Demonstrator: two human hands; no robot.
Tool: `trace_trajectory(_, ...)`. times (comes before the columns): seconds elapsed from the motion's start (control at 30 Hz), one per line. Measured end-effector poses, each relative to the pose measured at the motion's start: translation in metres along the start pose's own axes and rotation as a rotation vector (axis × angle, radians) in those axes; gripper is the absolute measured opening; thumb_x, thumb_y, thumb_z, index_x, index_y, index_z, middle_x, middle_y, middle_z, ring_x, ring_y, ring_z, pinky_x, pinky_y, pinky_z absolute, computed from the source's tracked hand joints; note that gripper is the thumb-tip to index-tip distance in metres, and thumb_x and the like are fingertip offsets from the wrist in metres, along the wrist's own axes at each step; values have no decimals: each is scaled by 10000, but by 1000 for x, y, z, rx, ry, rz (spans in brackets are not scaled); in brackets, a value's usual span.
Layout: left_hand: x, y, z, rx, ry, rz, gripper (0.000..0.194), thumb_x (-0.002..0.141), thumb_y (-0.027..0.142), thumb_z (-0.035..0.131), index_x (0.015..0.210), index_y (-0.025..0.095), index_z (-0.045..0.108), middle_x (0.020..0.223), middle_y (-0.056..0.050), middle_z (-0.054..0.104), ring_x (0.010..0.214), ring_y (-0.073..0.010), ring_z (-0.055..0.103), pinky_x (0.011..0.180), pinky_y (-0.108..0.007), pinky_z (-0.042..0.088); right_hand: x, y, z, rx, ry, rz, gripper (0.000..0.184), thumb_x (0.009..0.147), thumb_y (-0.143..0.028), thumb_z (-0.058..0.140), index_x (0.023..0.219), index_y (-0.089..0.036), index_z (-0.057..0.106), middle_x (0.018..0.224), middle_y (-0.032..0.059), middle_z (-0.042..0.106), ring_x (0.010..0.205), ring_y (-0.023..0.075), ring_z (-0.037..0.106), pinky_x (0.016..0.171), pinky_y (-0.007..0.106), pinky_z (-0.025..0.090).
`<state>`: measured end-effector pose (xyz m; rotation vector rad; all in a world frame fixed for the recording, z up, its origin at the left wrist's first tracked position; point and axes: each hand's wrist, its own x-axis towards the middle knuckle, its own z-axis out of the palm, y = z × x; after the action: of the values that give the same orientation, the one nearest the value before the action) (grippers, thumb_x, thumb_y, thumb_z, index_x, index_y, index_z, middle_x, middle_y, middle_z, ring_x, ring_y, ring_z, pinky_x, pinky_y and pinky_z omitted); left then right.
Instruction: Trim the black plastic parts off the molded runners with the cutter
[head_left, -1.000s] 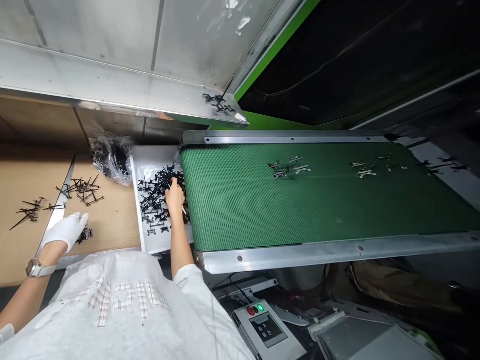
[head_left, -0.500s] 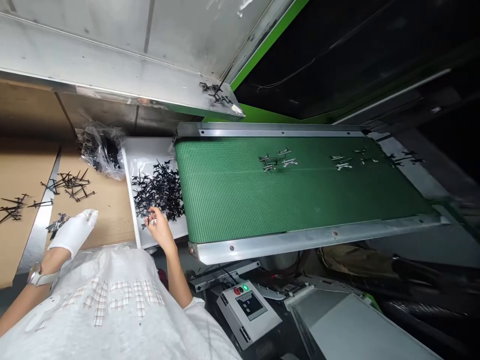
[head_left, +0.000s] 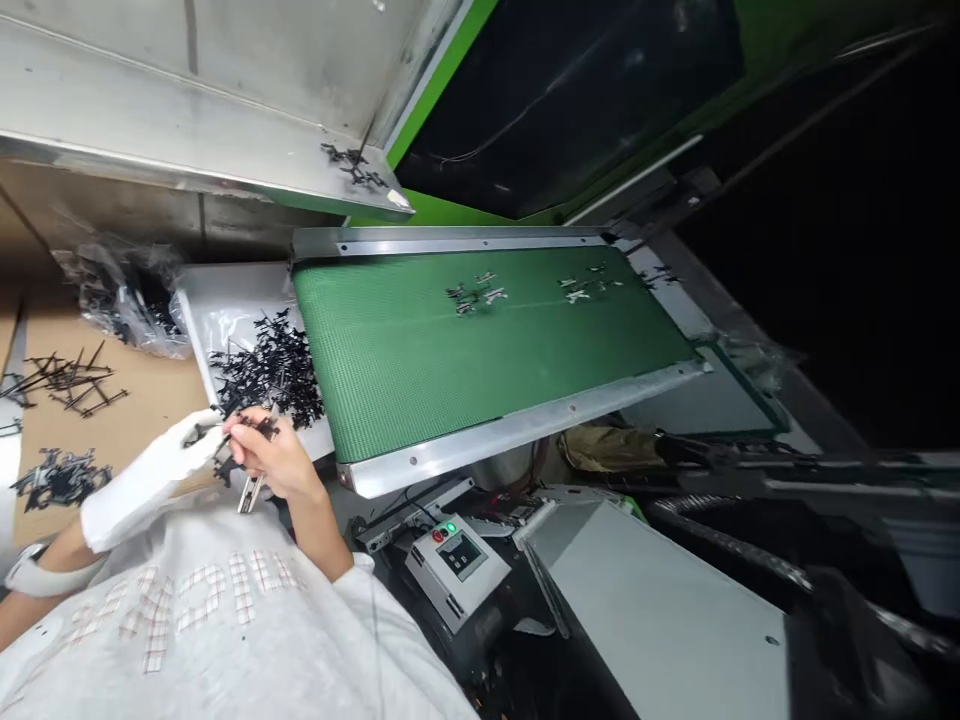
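Note:
My left hand point(head_left: 161, 462), in a white glove, pinches a small black branched plastic part point(head_left: 238, 420) in front of my chest. My bare right hand point(head_left: 276, 458) meets it there, its thumb and fingers closed on the same part. A slim silver tool point(head_left: 252, 492) sticks out below the right palm; its kind cannot be made out. Just beyond both hands, a heap of similar black parts point(head_left: 274, 370) lies in a white tray point(head_left: 196, 335). Fingers hide some of the held part.
A green conveyor belt point(head_left: 390, 380) carries two clusters of small parts. On the cardboard at left lie black sprues point(head_left: 75, 380) and a pile of parts point(head_left: 64, 478), with a clear plastic bag point(head_left: 135, 300) behind. A control box point(head_left: 457, 570) sits below the belt.
My right hand has come out of the heap with a black part and moved left toward my chest. My left hand has moved right to meet it. The view has swung right.

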<state>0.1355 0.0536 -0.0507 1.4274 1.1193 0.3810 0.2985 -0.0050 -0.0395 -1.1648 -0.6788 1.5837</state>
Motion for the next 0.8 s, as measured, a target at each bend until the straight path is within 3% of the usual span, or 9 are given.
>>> trace_trajectory(0.13,-3,22,-10,-79,-97,-22,359,680,525,738,780,182,698,789,-48,751,710,-204,639,687,-288,559,1,-7,7,79,-120,8,477,712,-613,789,892,-219,591,551,-109,514,385,21,219,372,204,155)
trace_trajectory(0.3,-23,37,-20,-197,-54,-141,280,619,415,784,675,180,644,602,4,640,523,-128,522,500,-231,456,0,-16,1,88,-235,3,572,744,-612,786,1115,-241,558,637,-93,532,431,44,308,420,210,256)
trace_trajectory(0.43,-39,41,-17,-441,27,-211,333,654,424,800,731,183,584,574,19,590,446,-100,492,398,-191,337,-10,-24,-10,-146,-170,-278,724,869,-762,525,1380,-257,432,872,-9,581,610,111,456,581,278,464)
trace_trajectory(0.5,-45,45,-15,-537,69,-239,386,613,414,838,720,185,546,557,34,564,426,-88,489,376,-168,291,-17,-31,-13,-396,-156,-424,663,983,-683,381,1485,-251,361,1008,40,606,739,146,524,725,335,534)
trace_trajectory(0.57,-51,49,-15,-565,119,-259,429,556,394,866,702,187,519,542,45,550,403,-79,478,357,-155,256,-25,-37,-14,-598,-146,-526,563,1058,-550,327,1541,-262,299,1012,42,614,829,165,568,808,365,553)
trace_trajectory(0.67,-58,53,-16,-508,166,-293,449,531,421,854,675,195,493,486,44,545,328,-63,409,331,-165,229,-32,-46,-11,-734,-143,-675,515,1086,-451,342,1571,-302,254,952,18,627,845,167,612,772,344,569)
trace_trajectory(0.8,-68,49,-17,-439,182,-294,418,589,476,812,678,205,507,443,32,551,296,-73,384,319,-184,250,-35,-55,-5,-785,-170,-794,465,1082,-387,397,1538,-345,319,970,8,649,823,152,643,730,310,594)
